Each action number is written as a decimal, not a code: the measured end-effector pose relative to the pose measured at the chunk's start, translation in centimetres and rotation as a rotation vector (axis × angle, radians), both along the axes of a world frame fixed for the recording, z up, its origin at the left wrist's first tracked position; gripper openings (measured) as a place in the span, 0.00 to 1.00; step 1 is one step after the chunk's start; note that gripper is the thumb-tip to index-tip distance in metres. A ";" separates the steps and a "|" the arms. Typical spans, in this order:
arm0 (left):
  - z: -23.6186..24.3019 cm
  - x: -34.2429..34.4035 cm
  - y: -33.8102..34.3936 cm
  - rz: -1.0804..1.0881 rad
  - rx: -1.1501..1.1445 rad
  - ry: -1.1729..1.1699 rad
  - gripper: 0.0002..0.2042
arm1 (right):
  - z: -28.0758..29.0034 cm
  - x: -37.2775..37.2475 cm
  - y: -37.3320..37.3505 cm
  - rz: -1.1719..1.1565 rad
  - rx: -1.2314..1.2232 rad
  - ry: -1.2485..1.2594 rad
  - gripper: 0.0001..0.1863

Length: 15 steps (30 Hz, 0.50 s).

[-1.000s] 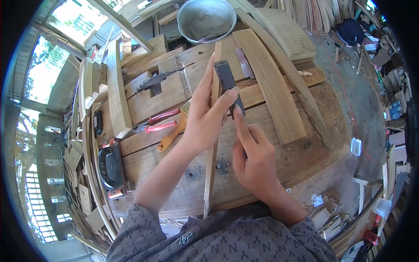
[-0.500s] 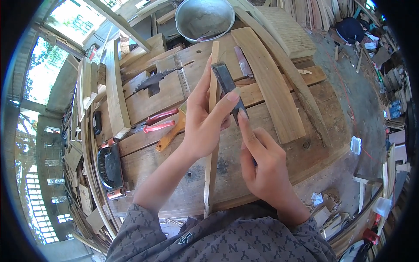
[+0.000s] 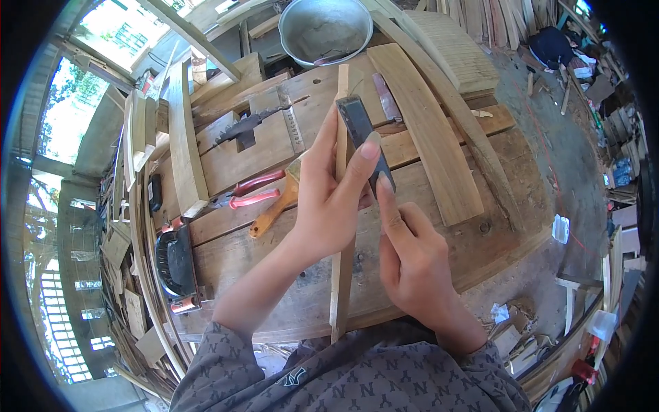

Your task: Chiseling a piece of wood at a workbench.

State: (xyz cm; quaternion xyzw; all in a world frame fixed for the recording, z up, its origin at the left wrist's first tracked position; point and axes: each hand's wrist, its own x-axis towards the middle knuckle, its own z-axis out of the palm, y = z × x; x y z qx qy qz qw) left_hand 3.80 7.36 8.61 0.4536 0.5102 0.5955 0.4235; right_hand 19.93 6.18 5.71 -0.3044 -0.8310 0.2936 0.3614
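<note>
My left hand (image 3: 328, 206) is closed around a narrow wooden strip (image 3: 343, 292) and a dark rectangular block (image 3: 357, 123), its thumb lying across the block's face. The block has a flat, worn black surface and is tilted, its upper end against the strip. The strip runs up and down the picture, past the bench's near edge. My right hand (image 3: 417, 257) is at the block's lower end, index fingertip pressed on it and the other fingers curled. Whether those curled fingers hold anything is hidden.
On the wooden bench (image 3: 240, 250) lie red-handled pliers (image 3: 257, 191), a brush with a wooden handle (image 3: 271, 214), a dark jagged blade (image 3: 240, 128) and a black hand plane (image 3: 177, 257). Curved boards (image 3: 429, 137) are at the right. A metal basin (image 3: 326, 31) stands at the back.
The strip's lower end has shifted slightly right, and the block has turned a little, showing more of its face. My right index finger stays at its lower end.
</note>
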 end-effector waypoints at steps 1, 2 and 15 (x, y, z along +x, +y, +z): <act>0.0 0.1 0.0 0.023 0.006 0.006 0.27 | -0.1 -0.1 0.0 0.001 0.000 0.000 0.40; 0.0 0.0 0.0 0.024 0.007 0.007 0.27 | -0.1 -0.1 0.0 -0.002 0.014 0.007 0.40; 0.3 0.1 0.2 0.036 -0.046 0.018 0.20 | -0.6 -1.1 -0.2 -0.066 0.001 0.039 0.35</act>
